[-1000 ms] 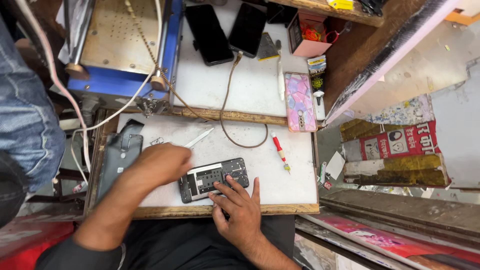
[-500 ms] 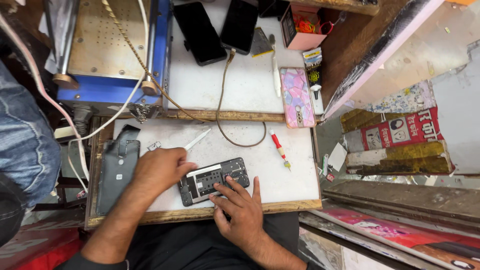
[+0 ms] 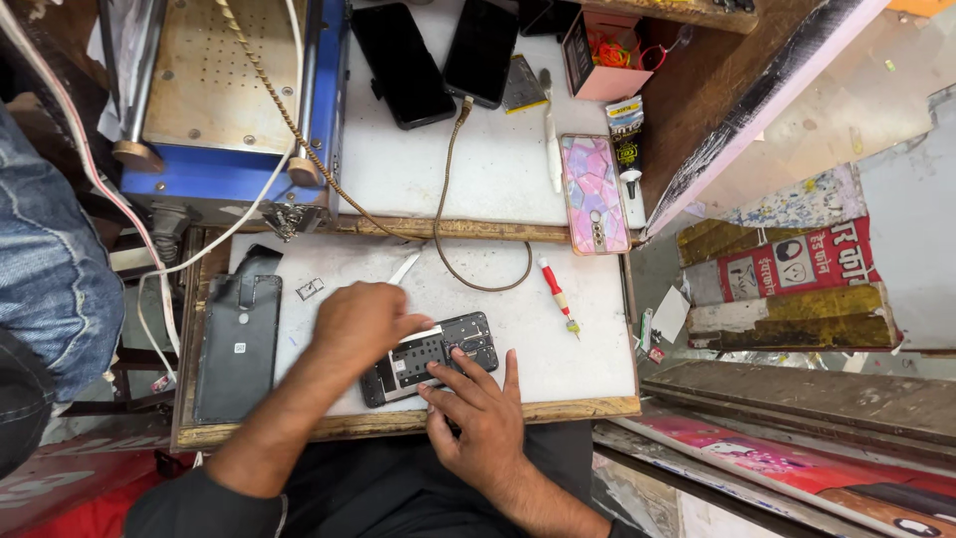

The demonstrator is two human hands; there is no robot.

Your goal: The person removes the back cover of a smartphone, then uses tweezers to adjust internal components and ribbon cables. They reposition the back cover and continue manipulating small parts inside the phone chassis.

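Lying flat and slightly slanted on the white work mat near its front edge: an opened phone (image 3: 430, 357), back cover off, showing a dark inner frame, metal shields and small parts. Left end sitting under a hand; right end with the camera area showing clear.

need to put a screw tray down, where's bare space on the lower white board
Bare patch at the right, between the red screwdriver and the board's front edge. Smaller gap between cable loop and opened phone. Crowded around both hands and the back cover at left.
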